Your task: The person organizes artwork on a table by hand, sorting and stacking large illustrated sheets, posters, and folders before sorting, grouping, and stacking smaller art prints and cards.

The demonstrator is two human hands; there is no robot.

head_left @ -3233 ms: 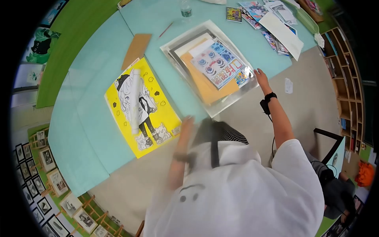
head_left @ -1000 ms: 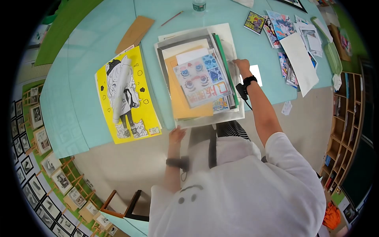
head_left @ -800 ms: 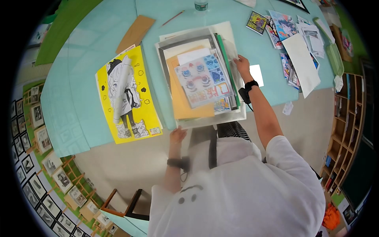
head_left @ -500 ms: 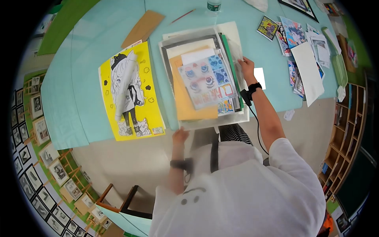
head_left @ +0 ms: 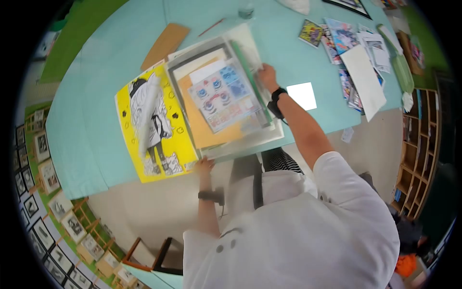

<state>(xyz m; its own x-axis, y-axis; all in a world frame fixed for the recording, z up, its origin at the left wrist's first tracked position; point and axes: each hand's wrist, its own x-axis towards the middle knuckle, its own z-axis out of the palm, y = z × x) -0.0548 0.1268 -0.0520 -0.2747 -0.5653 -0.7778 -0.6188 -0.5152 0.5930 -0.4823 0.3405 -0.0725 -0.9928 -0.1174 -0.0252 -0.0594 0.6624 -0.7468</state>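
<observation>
1 large pale turquoise table (head_left: 101, 120) spreads across the view, a person in a white top standing at its near edge. On it, close to that edge and between 2 hands, sits the stack of papers (head_left: 219, 91), angled a little: clear sleeve outside, then a tan envelope (head_left: 204, 135), with 1 printed sheet of cartoon eyes (head_left: 216, 103) uppermost. To the left lies a yellow poster (head_left: 166, 127) of a drawn figure and 2 cats at its feet; the stack's left side meets or overlaps it, I cannot tell which. 1 rolled white tube (head_left: 147, 118) rests lengthwise on the poster. Beyond it is a strip of brown cardboard (head_left: 166, 44). Right of the stack, well apart, lies 1 white square (head_left: 302, 96). The right hand (head_left: 267, 77) is clamped on the stack's right edge, fingers bent. The left hand (head_left: 204, 164) touches the lower left corner; blur hides whether its fingers pinch or lie apart. Past the stack's far edge lies 1 thin reddish pencil (head_left: 211, 27).
</observation>
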